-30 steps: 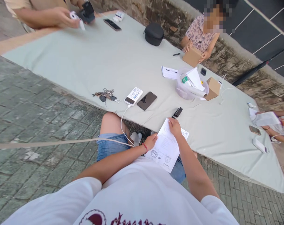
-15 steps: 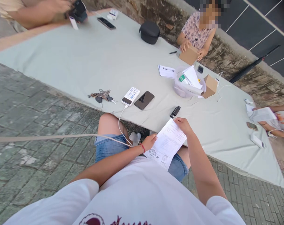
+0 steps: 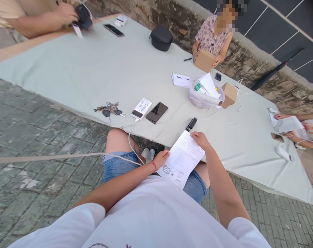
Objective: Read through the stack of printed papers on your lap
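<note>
Here, the paper [image 3: 182, 158] spans left grip [image 3: 162, 159] to right grip [image 3: 200, 140].

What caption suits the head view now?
Left hand and right hand hold a stamped sheet before a cloth-covered table bearing keys, a power bank and a phone.

The right hand [image 3: 200, 140] has shifted rightward across the paper [image 3: 183, 156].

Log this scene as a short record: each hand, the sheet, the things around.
Left hand: holds the printed sheet by its left edge
Right hand: holds the sheet by its upper edge
Marks: round stamps near the sheet's lower end
Near table edge: keys, white device, dark phone, black object
Farther on table: plastic tub holding papers, cardboard box beside it
Person across: hands on another cardboard box
</note>
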The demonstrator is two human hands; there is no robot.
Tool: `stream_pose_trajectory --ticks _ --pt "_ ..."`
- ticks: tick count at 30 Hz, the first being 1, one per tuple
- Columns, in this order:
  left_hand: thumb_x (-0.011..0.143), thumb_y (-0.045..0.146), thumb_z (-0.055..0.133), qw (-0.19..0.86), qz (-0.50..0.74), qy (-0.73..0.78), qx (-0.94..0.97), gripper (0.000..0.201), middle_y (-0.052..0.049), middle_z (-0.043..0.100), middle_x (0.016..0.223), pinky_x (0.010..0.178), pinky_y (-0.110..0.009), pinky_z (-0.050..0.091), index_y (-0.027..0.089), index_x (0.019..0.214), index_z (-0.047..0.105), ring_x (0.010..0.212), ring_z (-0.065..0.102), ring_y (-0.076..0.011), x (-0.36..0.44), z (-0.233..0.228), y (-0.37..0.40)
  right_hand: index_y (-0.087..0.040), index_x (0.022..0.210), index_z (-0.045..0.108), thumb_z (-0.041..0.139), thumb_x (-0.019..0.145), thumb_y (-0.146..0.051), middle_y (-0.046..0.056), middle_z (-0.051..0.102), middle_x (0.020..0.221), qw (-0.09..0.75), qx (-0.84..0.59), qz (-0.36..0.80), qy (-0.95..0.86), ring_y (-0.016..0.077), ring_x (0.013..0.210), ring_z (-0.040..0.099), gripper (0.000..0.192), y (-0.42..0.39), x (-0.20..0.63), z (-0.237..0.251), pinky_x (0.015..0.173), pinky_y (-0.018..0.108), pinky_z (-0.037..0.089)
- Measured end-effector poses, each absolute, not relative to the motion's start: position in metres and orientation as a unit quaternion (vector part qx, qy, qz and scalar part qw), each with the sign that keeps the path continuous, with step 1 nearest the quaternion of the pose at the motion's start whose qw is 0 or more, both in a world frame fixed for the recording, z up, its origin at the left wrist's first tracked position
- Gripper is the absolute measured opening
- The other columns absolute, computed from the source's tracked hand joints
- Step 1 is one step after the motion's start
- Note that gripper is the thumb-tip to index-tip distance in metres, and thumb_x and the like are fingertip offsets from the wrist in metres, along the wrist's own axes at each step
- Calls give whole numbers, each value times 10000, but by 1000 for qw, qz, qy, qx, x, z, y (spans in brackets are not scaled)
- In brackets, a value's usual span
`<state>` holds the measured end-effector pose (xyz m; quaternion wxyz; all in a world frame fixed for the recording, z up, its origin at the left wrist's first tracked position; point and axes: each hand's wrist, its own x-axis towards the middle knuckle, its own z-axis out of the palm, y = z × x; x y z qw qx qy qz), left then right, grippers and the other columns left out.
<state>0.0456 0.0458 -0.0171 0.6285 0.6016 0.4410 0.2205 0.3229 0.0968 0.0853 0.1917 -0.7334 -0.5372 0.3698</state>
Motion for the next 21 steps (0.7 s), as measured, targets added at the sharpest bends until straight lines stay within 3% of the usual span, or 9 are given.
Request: stream_pose_trajectory --ticks 8,13,21 --pt "933 510 466 658 205 464 556 383 -37 646 748 726 -326 489 197 727 544 760 598 -202 45 -22 34 -221 712 634 563 759 -498 7 618 707 170 -756 361 -518 179 694 508 289 119 334 72 645 292 413" --pt "935 499 467 675 215 465 531 372 -33 668 778 747 -331 500 188 762 574 759 612 -197 49 -12 39 -224 624 568 585 745 -529 -28 518 619 167 -761 366 -509 147 623 427 328 129 343 61 589 283 360" --pt "918 430 456 660 218 495 521 323 -47 670 768 750 -332 490 196 722 562 785 607 -207 62 -13 49 -200 737 684 602 720 -521 -19 576 662 185 -772 365 -486 141 614 448 332 137 356 45 607 292 390"
